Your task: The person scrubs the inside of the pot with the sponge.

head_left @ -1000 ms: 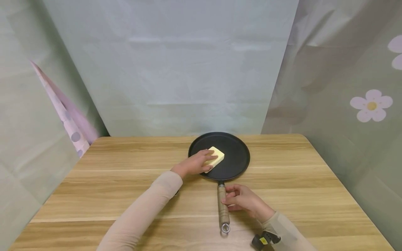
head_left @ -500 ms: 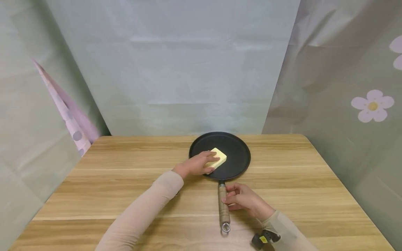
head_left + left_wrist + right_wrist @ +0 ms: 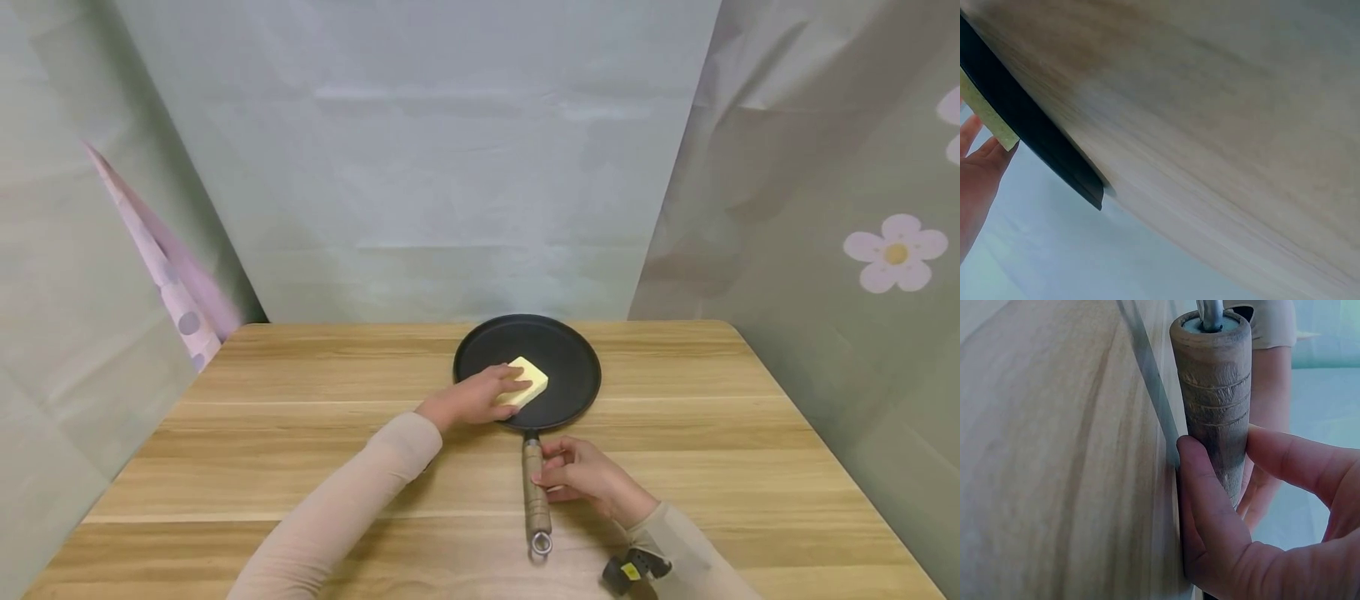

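Note:
A flat black crepe pan with a low rim lies near the table's far edge, its wooden handle pointing toward me. On the pan's left half my left hand holds a pale yellow sponge flat, fingers over its top. From the left wrist, the sponge shows edge-on against the pan, with fingertips at its side. My right hand pinches the handle from the right. In the right wrist view, thumb and fingers stand on opposite sides of the handle.
The wood-grain table ends just behind the pan. Grey-green sheets hang around its back and sides, the right one printed with a pale flower. A black strapped device sits on the right wrist.
My left hand has slid the sponge a little to the right and toward me across the pan. The right hand keeps its hold on the handle.

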`<act>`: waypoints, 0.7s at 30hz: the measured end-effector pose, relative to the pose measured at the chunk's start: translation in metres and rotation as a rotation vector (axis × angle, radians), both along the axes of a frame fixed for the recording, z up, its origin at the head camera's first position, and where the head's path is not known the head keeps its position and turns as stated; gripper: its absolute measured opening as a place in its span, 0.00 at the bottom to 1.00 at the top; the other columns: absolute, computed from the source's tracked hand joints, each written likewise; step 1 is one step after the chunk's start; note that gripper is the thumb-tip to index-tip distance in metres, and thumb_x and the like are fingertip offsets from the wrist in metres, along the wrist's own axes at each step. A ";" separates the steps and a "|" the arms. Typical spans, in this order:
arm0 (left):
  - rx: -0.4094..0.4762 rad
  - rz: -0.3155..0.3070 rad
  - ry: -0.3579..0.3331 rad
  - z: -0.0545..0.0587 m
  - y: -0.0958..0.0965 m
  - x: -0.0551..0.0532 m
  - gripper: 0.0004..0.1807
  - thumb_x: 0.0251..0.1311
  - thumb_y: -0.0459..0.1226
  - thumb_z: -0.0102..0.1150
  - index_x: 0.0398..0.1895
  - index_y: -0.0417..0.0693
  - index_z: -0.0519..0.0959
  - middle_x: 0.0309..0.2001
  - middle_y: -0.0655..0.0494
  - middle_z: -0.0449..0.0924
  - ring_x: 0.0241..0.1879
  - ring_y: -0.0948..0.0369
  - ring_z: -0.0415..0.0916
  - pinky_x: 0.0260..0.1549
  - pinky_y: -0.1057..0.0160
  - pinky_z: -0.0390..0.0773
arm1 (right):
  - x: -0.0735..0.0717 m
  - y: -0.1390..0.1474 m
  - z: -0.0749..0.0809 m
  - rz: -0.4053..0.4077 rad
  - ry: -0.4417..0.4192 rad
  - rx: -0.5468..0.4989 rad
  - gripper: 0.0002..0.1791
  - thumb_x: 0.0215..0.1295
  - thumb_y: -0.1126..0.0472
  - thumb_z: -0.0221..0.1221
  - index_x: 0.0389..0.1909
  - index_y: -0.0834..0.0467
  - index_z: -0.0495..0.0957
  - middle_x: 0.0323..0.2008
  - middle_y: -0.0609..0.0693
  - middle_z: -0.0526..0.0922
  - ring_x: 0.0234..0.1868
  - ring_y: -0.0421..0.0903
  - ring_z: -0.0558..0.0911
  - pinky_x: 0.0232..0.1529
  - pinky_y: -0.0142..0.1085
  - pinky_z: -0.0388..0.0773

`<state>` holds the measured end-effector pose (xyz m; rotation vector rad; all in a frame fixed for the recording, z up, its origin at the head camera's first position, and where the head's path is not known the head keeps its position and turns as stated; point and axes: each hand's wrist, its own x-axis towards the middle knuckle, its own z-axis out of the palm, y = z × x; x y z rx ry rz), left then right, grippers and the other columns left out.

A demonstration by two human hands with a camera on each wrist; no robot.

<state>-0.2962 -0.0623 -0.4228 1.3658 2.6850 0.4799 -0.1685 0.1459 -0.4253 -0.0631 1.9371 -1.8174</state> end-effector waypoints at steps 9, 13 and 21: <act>-0.007 0.004 -0.031 0.000 0.006 0.005 0.28 0.67 0.42 0.56 0.69 0.45 0.67 0.72 0.42 0.57 0.71 0.43 0.51 0.69 0.49 0.53 | 0.001 0.001 0.001 -0.003 0.006 0.009 0.28 0.56 0.73 0.62 0.55 0.77 0.62 0.36 0.56 0.74 0.33 0.45 0.78 0.41 0.45 0.83; -0.012 0.008 -0.037 -0.001 0.008 0.006 0.28 0.68 0.42 0.55 0.69 0.46 0.66 0.72 0.43 0.56 0.71 0.42 0.50 0.69 0.49 0.53 | 0.001 0.001 0.001 0.000 0.008 0.016 0.28 0.56 0.73 0.62 0.55 0.77 0.63 0.36 0.56 0.74 0.33 0.45 0.79 0.41 0.45 0.83; -0.002 -0.005 -0.019 0.000 0.010 0.010 0.28 0.68 0.42 0.55 0.70 0.46 0.66 0.72 0.42 0.57 0.71 0.41 0.51 0.69 0.48 0.53 | 0.001 0.001 0.001 0.009 0.007 0.017 0.27 0.56 0.73 0.61 0.55 0.76 0.63 0.36 0.57 0.74 0.33 0.45 0.79 0.41 0.45 0.83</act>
